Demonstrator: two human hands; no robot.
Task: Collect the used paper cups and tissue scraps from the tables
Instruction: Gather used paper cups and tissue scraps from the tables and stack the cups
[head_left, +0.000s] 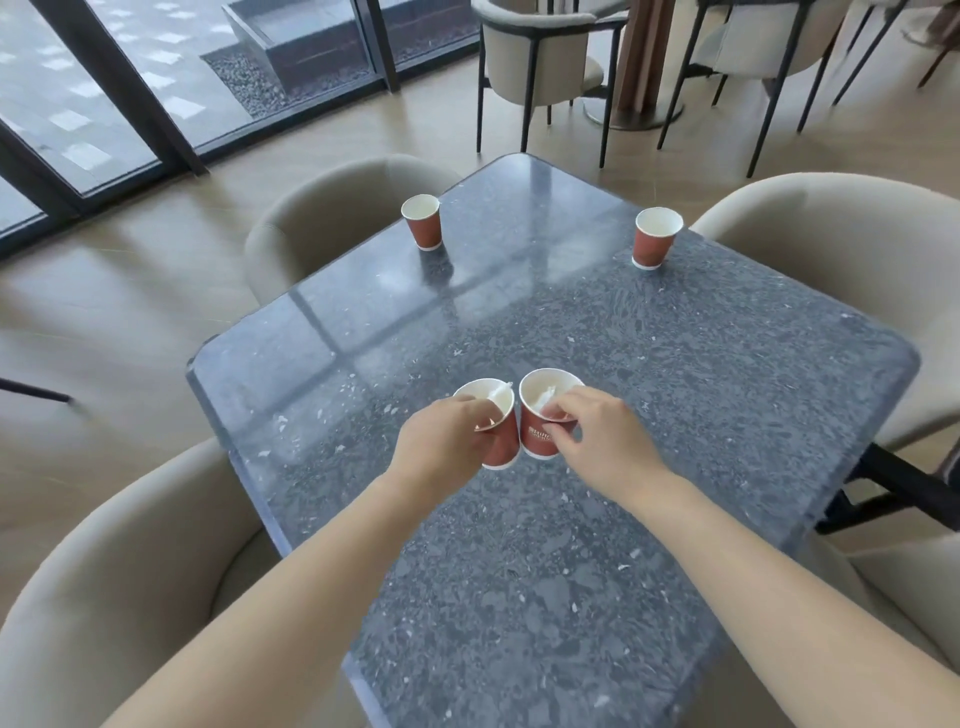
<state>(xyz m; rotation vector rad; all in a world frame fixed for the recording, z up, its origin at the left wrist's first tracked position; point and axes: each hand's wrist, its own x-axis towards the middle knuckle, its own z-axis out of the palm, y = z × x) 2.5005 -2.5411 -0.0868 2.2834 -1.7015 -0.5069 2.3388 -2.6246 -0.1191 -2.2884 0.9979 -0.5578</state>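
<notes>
on the table (675, 389), the left cup (503, 448) is gripped by the left hand (441, 447) and the right cup (537, 440) pinched at its rim by the right hand (602, 441), both judged light and easily squashed.

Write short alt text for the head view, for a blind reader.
The left hand holds the left cup and the right hand the right cup, red paper cups with tissue inside, close together over a dark speckled table. Two more, the far left cup and the far right cup, stand upright beyond.
</notes>
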